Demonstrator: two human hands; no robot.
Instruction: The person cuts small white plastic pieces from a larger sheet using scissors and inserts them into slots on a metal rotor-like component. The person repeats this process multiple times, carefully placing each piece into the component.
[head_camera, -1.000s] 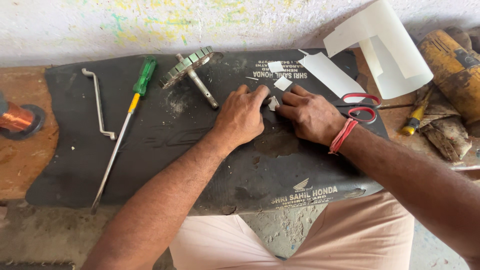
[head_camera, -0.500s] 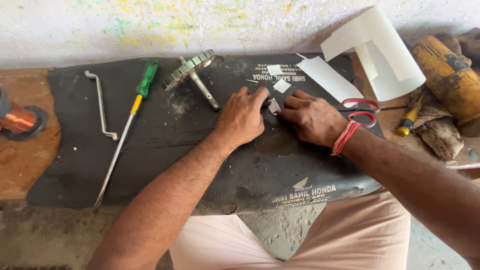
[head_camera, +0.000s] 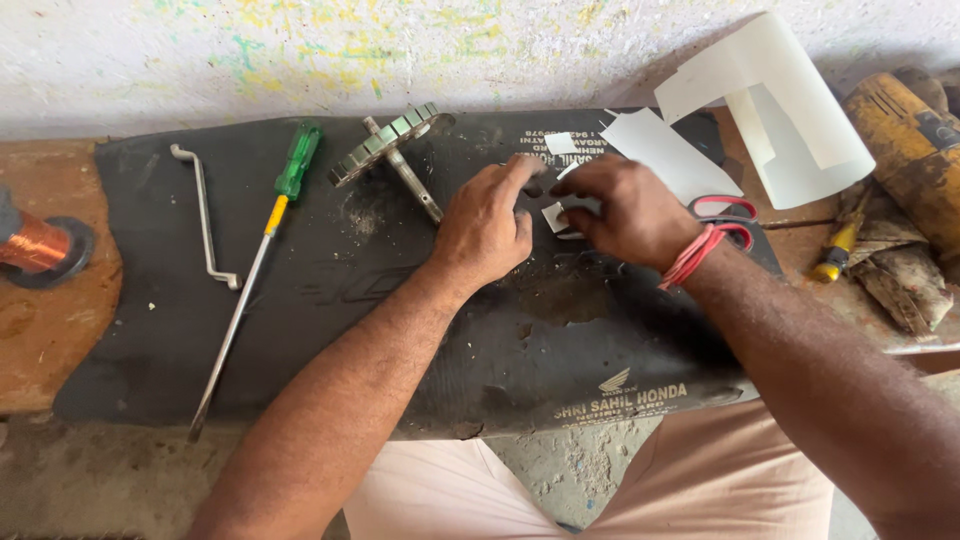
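Observation:
My left hand rests on a black rubber mat, index finger stretched toward the far edge and thumb beside a small white paper piece. My right hand, with a red band at the wrist, pinches that piece from the right, just above the mat. A second small white scrap lies beyond the fingers. Red-handled scissors lie partly hidden behind my right wrist.
On the mat lie a toothed metal disc on a shaft, a green-handled screwdriver and a bent metal rod. White sheets curl at the back right, near a yellow tool. A copper wire spool sits at the left.
My left index finger has lifted off the paper piece and stretched outward. The right hand keeps the piece and has shifted slightly toward the far edge.

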